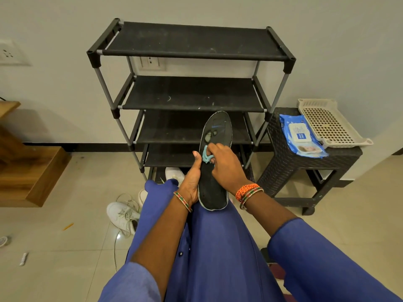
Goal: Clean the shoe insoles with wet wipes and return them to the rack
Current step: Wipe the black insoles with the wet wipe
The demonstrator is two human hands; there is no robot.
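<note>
Wiping step: the left hand grips the dark insole propped on the lap before the rack, the right hand pinching a crumpled wet wipe at mid-length; next, probably strokes toward the stained toe.

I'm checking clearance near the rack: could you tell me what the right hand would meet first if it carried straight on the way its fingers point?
Probably the left hand's thumb, just beyond the right hand and its wet wipe; depth is uncertain.

Right of the grip, a dark wicker surface carries a blue wipes pack beside a cream basket; floor left of the grip has white sneakers; rack shelves behind it.
</note>
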